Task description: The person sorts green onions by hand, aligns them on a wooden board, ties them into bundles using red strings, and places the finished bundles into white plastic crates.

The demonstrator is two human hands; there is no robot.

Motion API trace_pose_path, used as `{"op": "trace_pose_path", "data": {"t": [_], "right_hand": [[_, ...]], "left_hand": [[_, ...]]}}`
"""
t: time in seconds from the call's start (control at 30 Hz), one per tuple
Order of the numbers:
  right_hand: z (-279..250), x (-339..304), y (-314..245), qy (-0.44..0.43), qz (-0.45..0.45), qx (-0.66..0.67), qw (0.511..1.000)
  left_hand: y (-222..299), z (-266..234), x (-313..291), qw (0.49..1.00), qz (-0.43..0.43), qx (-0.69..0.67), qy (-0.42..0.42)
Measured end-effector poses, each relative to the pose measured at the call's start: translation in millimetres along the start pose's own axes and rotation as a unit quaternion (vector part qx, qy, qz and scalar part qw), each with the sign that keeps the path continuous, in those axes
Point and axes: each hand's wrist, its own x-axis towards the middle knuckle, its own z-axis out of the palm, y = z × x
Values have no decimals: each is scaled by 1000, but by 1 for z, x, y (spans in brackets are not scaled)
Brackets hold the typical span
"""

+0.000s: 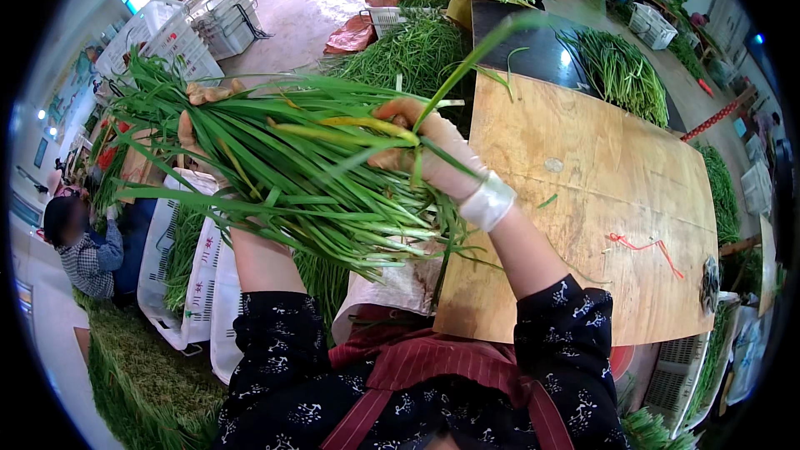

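Observation:
A large bunch of green chives (317, 167) is held up in front of me, pale stem ends toward the right and leaf tips toward the left. My left hand (190, 133) is closed around its leafy part, largely covered by the leaves. At the stem side, my right hand (433, 146), in a pale glove with bare fingertips, is closed in a pinch on yellowed leaves (346, 129). A long green blade also sticks up from its fingers. Part of the right fingers is hidden by leaves.
To the right lies a wooden board (575, 200) with a red string (646, 246) and leaf scraps. Beyond it, chives (621, 75) rest on a dark tabletop (533, 46). A chive heap (404, 54) lies ahead; white crates (179, 271) and a co-worker (92, 246) are at left.

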Motion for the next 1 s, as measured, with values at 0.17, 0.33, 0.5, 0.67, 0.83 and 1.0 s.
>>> {"op": "trace_pose_path", "data": {"t": [0.17,0.33,0.5,0.67,0.83,1.0], "right_hand": [[4,-14,9,23,-78,-58,995],[-2,-39,3,78,92,287,950],[-24,-64,10,194,48,446,872],[-122,-126,43,317,37,389,864],[-120,-62,-38,362,-194,302,860],[-102,15,-41,260,-29,-119,958]], "left_hand": [[2,-2,-1,999,13,36,10],[7,-7,-3,998,4,-67,-14],[29,-2,-14,989,-4,-146,5],[45,-27,-11,991,67,-105,-47],[51,-17,-22,990,70,-84,-92],[40,-30,-16,986,77,-124,-79]]}}
